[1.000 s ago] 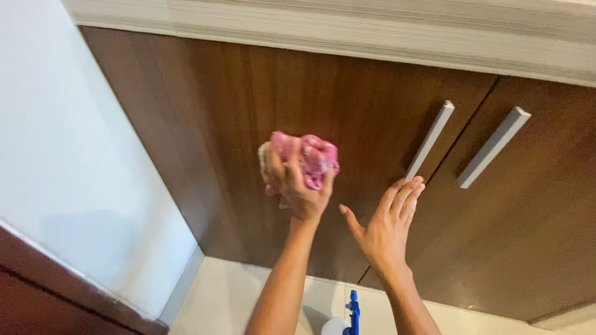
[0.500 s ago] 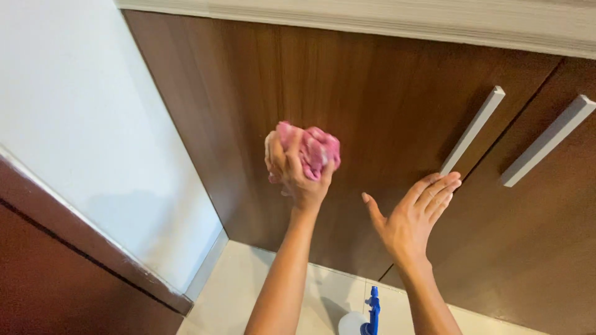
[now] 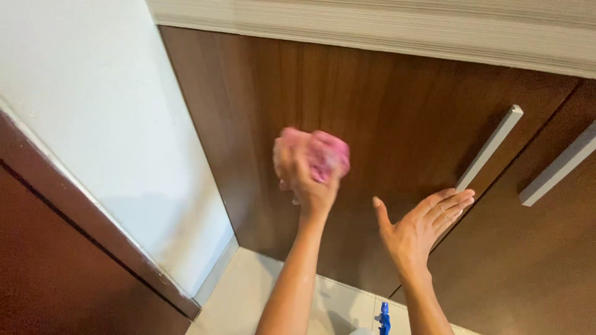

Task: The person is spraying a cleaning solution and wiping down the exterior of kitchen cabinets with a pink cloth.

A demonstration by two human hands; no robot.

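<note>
My left hand [image 3: 307, 177] grips a crumpled pink cloth [image 3: 326, 155] and presses it against a dark brown wooden cabinet door [image 3: 372, 124]; hand and cloth are blurred. My right hand [image 3: 422, 223] lies flat and open on the same door, fingers together, just below the lower end of a long silver bar handle [image 3: 490, 147]. Both forearms reach up from the bottom edge of the view.
A second brown door with its own silver handle [image 3: 559, 167] is at the right. A white wall [image 3: 93, 124] and a dark wood edge [image 3: 81, 211] stand at the left. Below lie pale floor tiles [image 3: 248, 298] and the blue top of a spray bottle [image 3: 383, 317].
The pink cloth in my left hand has shifted a little on the door and is now blurred. My right hand stays flat on the door. The view has swung to the right.
</note>
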